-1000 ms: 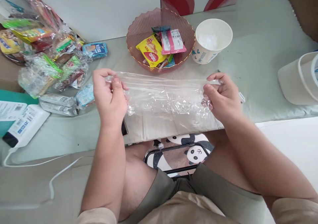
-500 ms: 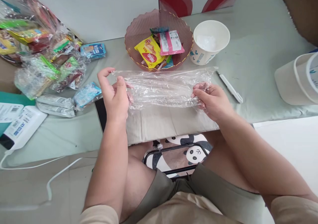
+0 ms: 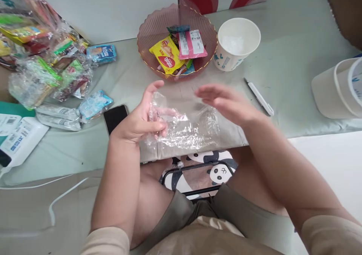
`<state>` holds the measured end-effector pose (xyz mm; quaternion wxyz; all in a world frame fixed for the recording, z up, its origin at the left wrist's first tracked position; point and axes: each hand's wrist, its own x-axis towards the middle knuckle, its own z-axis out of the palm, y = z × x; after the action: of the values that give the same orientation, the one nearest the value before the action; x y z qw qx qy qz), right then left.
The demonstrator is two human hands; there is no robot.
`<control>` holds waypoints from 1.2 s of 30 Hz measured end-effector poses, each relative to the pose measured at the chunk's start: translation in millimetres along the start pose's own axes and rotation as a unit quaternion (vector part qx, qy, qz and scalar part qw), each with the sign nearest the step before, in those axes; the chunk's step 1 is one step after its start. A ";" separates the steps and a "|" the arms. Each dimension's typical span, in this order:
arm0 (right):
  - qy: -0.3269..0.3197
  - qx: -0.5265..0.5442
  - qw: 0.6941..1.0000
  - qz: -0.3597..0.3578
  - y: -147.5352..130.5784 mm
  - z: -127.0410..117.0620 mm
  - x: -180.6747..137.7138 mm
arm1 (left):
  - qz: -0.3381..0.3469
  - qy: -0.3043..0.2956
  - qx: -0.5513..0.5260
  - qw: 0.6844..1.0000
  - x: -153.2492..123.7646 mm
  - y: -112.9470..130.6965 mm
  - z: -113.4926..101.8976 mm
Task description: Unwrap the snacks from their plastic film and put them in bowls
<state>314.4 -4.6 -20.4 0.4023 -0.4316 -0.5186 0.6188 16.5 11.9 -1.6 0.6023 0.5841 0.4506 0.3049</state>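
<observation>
A crumpled clear plastic bag (image 3: 181,129) lies bunched at the near edge of the pale green table (image 3: 283,59). My left hand (image 3: 141,119) grips its left end, thumb and fingers closed on the film. My right hand (image 3: 226,102) hovers just above the bag's right side with its fingers stretched out flat, holding nothing. Behind the hands stands a pink ribbed bowl (image 3: 152,29) with several wrapped snacks, among them a yellow packet (image 3: 166,59) and a pink one (image 3: 190,44).
A white paper cup (image 3: 236,46) stands right of the bowl, a white pen (image 3: 258,96) below it. A black phone (image 3: 114,117) lies by my left wrist. Snack bags (image 3: 42,63) pile at the left; a white container (image 3: 339,89) sits at the right.
The bag, stretched wide between both hands before, is now bunched together. My right hand has let go and opened flat above it; my left hand still grips the bag and has drawn closer.
</observation>
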 end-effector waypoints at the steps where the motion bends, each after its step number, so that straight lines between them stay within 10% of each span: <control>1: -0.055 -0.020 0.998 0.002 -3.3 10.0 4.1 | 0.024 -0.001 0.024 0.999 0.1 0.1 2.3; 6: -0.213 -0.129 0.967 0.054 -16.6 32.7 5.8 | 0.015 0.000 0.020 1.000 4.9 -1.1 -0.2; 12: -0.132 -0.066 0.984 0.103 -10.8 37.0 -5.0 | 0.020 0.244 -0.221 0.944 26.4 -17.4 -1.7; 20: 0.067 -0.010 0.994 0.082 1.3 47.0 -5.4 | -0.091 0.009 -0.170 0.981 16.2 -9.9 50.0; 36: 0.002 -0.015 0.999 -0.031 11.9 34.2 -15.1 | 0.040 0.003 -0.094 0.995 8.4 -26.1 31.2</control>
<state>285.9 -30.6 -27.3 0.4156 -0.4223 -0.5406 0.5973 43.9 2.6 -31.5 0.6402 0.5415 0.3981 0.3721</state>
